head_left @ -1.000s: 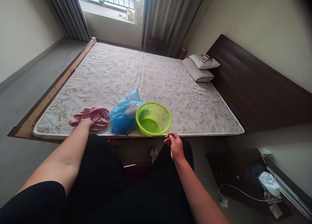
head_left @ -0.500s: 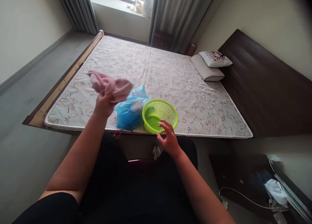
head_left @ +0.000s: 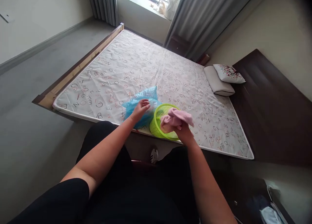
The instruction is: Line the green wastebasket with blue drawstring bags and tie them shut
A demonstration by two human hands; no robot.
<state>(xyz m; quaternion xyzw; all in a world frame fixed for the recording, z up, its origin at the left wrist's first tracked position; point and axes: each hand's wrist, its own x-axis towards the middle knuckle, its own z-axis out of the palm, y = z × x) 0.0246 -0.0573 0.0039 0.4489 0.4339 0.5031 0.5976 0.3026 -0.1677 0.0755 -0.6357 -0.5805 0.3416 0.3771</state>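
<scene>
Bed rail point(head_left: 80, 66): bare wood and dark trim, running along the left edge of the mattress point(head_left: 102, 90).
Left arm point(head_left: 104, 155): reaches up and to the right from a black sleeve, crossing the mattress's near edge around its middle.
Left grip point(head_left: 140, 110): over the bag's front, fingers half curled and loosely parted, with nothing visibly held; whether they touch the plastic I cannot tell.
Blue plastic bag point(head_left: 148, 93): slumped on the mattress near the middle of the near edge, partly hidden by the left grip.
Green basket point(head_left: 156, 128): at the mattress's near edge, just right of the bag, its right part covered by cloth and fingers.
Pink cloth point(head_left: 176, 116): bunched up, above the basket's opening, one fold sticking out to the right past the rim.
Right grip point(head_left: 185, 135): closed around the cloth from below and behind; the finger placement is mostly hidden.
Right arm point(head_left: 204, 175): stretches forward and slightly left, wrist by the basket's right side.
Pillow point(head_left: 213, 79): at the mattress's far right corner, a flowered cushion point(head_left: 229, 73) lying on it, beside the dark headboard point(head_left: 273, 113).
</scene>
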